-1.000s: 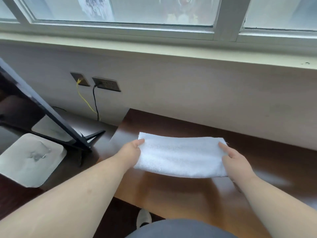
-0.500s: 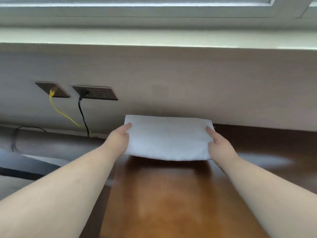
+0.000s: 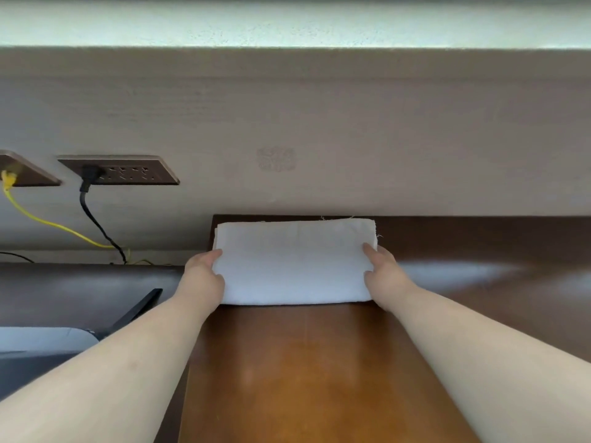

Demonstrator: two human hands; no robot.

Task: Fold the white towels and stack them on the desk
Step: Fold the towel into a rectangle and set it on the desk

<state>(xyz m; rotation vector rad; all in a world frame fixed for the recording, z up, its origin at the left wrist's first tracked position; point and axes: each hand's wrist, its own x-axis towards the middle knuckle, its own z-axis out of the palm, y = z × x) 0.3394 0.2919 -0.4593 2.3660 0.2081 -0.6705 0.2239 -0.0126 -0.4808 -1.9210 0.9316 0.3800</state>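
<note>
A folded white towel [image 3: 294, 262] lies at the back left corner of the brown wooden desk [image 3: 319, 372], its far edge against the wall. My left hand [image 3: 203, 276] grips the towel's left end, thumb on top. My right hand [image 3: 382, 274] grips its right end the same way. Layered edges show at the towel's far left corner, so it may rest on other folded cloth; I cannot tell for sure.
The wall rises right behind the desk. On it to the left are a socket strip [image 3: 118, 170] with a black cable [image 3: 96, 219] and a second plate with a yellow cable [image 3: 38, 219]. A dark ledge [image 3: 80, 292] and a white object [image 3: 41, 340] sit lower left.
Both hands carried the towel forward from mid-air above the desk's middle to the back corner by the wall and set it down. The view moved closer.
</note>
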